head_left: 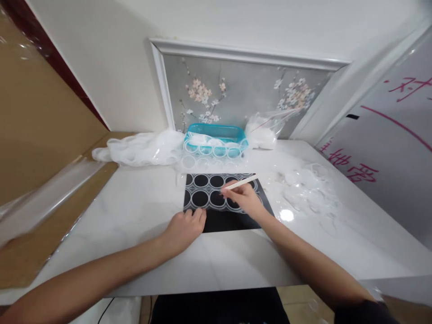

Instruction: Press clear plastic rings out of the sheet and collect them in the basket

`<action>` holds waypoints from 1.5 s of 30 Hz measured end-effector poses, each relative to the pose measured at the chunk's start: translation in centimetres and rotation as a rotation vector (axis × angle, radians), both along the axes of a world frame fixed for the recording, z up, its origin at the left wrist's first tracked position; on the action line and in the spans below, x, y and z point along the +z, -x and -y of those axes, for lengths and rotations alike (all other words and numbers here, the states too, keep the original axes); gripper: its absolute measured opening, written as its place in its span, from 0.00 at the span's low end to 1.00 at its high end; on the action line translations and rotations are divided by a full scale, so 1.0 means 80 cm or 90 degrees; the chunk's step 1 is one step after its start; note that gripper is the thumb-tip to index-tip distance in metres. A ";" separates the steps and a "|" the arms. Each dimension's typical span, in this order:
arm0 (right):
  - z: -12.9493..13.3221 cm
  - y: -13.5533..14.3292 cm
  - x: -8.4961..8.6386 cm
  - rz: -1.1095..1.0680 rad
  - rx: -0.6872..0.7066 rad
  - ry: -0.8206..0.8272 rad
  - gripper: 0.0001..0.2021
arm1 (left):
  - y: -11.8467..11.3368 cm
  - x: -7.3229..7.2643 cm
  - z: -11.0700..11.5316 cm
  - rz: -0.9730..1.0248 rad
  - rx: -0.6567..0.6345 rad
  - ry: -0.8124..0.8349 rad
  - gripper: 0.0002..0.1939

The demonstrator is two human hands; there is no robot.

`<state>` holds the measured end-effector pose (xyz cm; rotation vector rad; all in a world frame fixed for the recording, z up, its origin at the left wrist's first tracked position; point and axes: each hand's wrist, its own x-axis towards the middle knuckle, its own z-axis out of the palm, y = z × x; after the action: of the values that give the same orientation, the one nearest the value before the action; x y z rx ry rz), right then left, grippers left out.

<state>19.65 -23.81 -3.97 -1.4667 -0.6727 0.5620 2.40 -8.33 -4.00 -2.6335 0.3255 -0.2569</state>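
A translucent plastic sheet with rows of white-edged rings [200, 198] lies flat on a black mat [232, 222]. My left hand [187, 226] rests at the mat's left side, its curled fingers pressing the sheet's lower edge. In a pinch, my right hand [242, 198] holds a slim white pen-shaped tool [247, 180], slanted up to the right, over the rings. Its working tip is down by the fingertips, too small to make out.
Behind the mat stands a blue plastic basket [216, 130], with more ring sheeting [145, 147] draped over its front and heaped leftward. A clear bag of white material [263, 132] sits beside it. Loose clear rings and scraps [308, 186] lie right. Cardboard [37, 180] borders the left.
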 end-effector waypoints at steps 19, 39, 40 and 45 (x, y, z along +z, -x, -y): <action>-0.040 0.030 -0.029 0.214 0.097 0.134 0.09 | 0.014 -0.017 -0.008 0.107 -0.002 0.116 0.18; -0.052 -0.053 0.010 0.626 -0.383 0.044 0.15 | 0.003 -0.012 -0.011 -0.110 0.104 0.216 0.21; -0.048 -0.060 0.017 0.566 -0.439 0.014 0.15 | 0.002 -0.012 -0.012 -0.086 0.091 0.217 0.20; 0.002 -0.012 0.005 0.437 -0.060 0.146 0.10 | -0.008 -0.006 -0.014 0.035 -0.059 0.220 0.14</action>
<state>20.64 -24.00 -3.55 -1.9150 -1.0865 0.0433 3.04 -7.21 -4.44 -2.9468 0.4167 -0.4510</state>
